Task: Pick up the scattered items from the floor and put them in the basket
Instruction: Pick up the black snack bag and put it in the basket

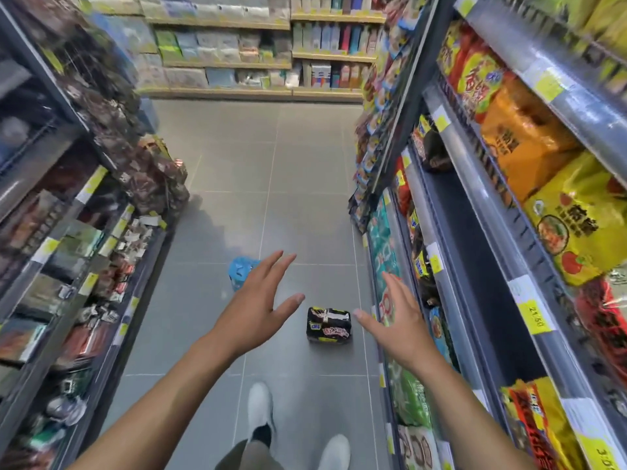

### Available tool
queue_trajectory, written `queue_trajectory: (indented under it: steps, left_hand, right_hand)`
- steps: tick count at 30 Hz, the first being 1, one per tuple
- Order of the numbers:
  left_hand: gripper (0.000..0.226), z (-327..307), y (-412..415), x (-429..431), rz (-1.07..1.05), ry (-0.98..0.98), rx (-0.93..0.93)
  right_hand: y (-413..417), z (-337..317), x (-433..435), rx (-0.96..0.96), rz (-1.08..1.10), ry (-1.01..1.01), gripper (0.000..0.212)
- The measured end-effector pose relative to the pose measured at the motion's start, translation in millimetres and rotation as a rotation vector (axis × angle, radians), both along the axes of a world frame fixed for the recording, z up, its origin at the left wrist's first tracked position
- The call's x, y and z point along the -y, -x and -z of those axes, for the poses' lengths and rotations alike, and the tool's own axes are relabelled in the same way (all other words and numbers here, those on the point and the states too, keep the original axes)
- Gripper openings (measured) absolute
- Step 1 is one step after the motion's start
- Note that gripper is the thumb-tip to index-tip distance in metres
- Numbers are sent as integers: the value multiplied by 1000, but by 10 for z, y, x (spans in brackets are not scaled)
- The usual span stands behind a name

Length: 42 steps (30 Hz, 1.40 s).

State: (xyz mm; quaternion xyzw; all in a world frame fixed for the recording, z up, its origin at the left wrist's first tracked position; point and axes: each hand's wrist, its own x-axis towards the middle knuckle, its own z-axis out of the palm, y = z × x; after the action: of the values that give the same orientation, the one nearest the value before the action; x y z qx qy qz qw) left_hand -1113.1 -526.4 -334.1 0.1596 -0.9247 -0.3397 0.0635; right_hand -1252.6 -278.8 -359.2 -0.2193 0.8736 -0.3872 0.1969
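Observation:
A black noodle multipack (328,324) lies on the grey tiled floor of a shop aisle, a little ahead of my feet. Both arms are stretched out over it. My left hand (258,300) hovers to the left of the pack, fingers spread, holding nothing. My right hand (395,317) hovers to its right, also spread and empty. A small blue basket-like object (239,271) sits on the floor farther ahead, partly hidden behind my left hand.
Tall shelves of packaged snacks line both sides of the aisle, left shelf (78,232) and right shelf (509,232). Another shelf wall (258,62) closes the far end. My white shoes (261,408) stand on the floor (271,184) below.

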Motion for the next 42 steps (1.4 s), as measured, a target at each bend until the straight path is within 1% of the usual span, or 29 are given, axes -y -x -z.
queue_trajectory:
  steps: [3,9,16,19,23,24,27,28,32,36,39,42]
  left_hand:
    - [68,56,218,189,35,-25,6]
    - [70,338,615,460,110,-27,15]
    - [68,1027,891,570,129,-63,65]
    - [68,1411,1009,619,129,-75,84]
    - [68,2020,1197,706,158,-46,95]
    - [68,2170,1231,732,170,-35,103]
    - [67,2697,1330,805,190,-26,109]
    - [67,2879,1363,830,191,-30,119]
    - [67,3659,1486,902,193,-61,146]
    - [66,4454,1612,905,157,-153,183]
    - [65,5037,1702,895,119,-233,206]
    - [63,5559,1803,911,70,-300,247]
  right_hand:
    - [134,71,135,16,17,-14,99]
    - [287,283,220,56,77,-16,97]
    - [614,952,289,97,141,-31,92]
    - [752,1327,329,114,153,-16,94]
    - [957,1957,397,141,204,-43,97]
    - [987,2109,418,155,213,-57,100]
    - [1063,2648,494,178,224,-64,117]
    - [1091,2833,516,188,228,-74,117]
    - [1188,3558,615,217,219,-91,100]
    - [1306,4291,736,204,215,-124,108]
    - [1389,4864,769,251,225,-123,97]
    - [1473,5413,823,245,244,-154,92]
